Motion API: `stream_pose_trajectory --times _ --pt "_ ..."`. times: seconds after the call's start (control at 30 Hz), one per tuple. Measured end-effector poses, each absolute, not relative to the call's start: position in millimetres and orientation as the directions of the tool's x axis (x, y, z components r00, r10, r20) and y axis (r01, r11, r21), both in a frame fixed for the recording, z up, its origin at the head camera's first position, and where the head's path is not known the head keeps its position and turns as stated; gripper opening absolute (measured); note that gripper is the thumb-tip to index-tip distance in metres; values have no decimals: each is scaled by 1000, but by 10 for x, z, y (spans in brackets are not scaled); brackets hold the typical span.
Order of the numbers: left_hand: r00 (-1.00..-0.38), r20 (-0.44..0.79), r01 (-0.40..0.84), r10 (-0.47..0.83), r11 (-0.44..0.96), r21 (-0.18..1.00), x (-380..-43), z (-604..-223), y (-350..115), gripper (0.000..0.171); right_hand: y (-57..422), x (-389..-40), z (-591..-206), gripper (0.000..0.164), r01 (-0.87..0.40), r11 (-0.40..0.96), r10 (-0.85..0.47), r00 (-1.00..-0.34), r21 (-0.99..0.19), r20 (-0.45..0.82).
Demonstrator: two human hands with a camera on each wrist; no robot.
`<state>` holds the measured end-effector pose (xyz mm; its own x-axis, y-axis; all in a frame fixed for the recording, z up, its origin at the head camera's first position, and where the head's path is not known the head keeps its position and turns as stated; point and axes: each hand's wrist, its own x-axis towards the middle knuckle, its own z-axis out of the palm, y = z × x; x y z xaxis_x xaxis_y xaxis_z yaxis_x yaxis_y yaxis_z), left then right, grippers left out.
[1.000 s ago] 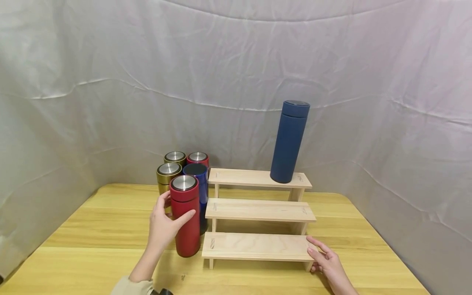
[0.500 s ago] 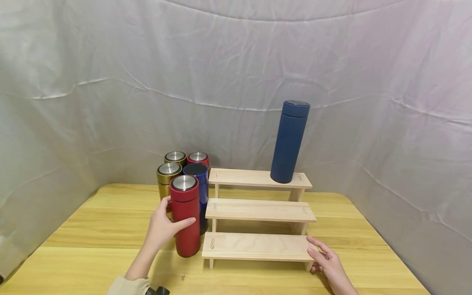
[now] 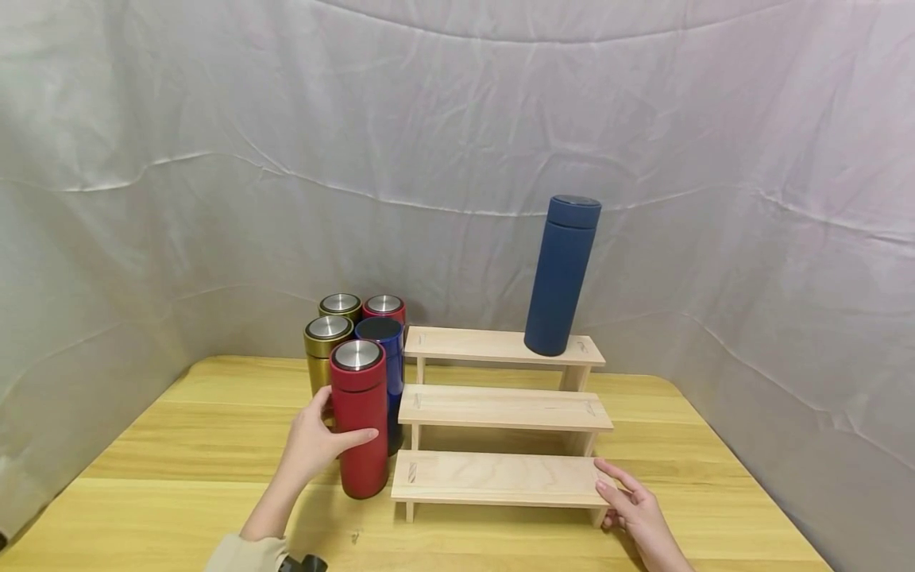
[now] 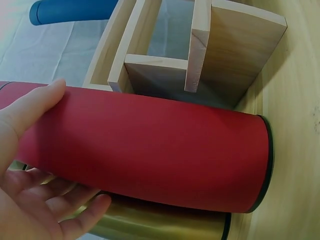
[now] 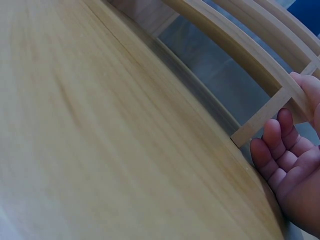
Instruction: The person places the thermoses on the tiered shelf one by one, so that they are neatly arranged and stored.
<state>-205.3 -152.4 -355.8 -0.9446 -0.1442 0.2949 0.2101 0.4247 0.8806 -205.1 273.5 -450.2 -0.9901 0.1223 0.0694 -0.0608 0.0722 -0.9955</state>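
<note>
A matte red thermos bottle (image 3: pixel 363 445) with a steel-topped lid stands upright on the table, left of a three-step wooden display rack (image 3: pixel 493 475). My left hand (image 3: pixel 312 439) grips its side, thumb across the front and fingers reaching behind. In the left wrist view that hand (image 4: pixel 30 120) has its thumb on one side of the red bottle (image 4: pixel 150 145) and its fingers along the other. At the rack's lower right end, my right hand (image 3: pixel 635 508) pinches the bottom step. The right wrist view shows this hand's fingers (image 5: pixel 272 135) curled under the step, beside its leg.
A tall blue bottle (image 3: pixel 563 274) stands on the top step at the right. Behind the red bottle cluster a shiny blue bottle (image 3: pixel 393 357), two gold ones, the nearer gold bottle (image 3: pixel 319 361) partly covered, and another red bottle (image 3: pixel 397 311). Grey cloth (image 3: pixel 457 159) hangs behind the table (image 3: pixel 164 469).
My left hand has slid slightly down the red bottle, its thumb lower and wrist further left. The bottle, the rack and my right hand have stayed in place.
</note>
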Motion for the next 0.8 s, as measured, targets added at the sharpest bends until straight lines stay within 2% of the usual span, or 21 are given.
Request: stream_pose_trajectory --times 0.4,0.8 --pt "-919 341 225 -196 449 865 -2071 -3590 -1527 68 2725 -2043 -4487 37 -48 80 128 -990 -996 58" --pt "-904 362 223 -229 470 854 -2065 -3581 -1503 76 2729 -2048 -4482 39 -38 90 119 -992 -995 48"
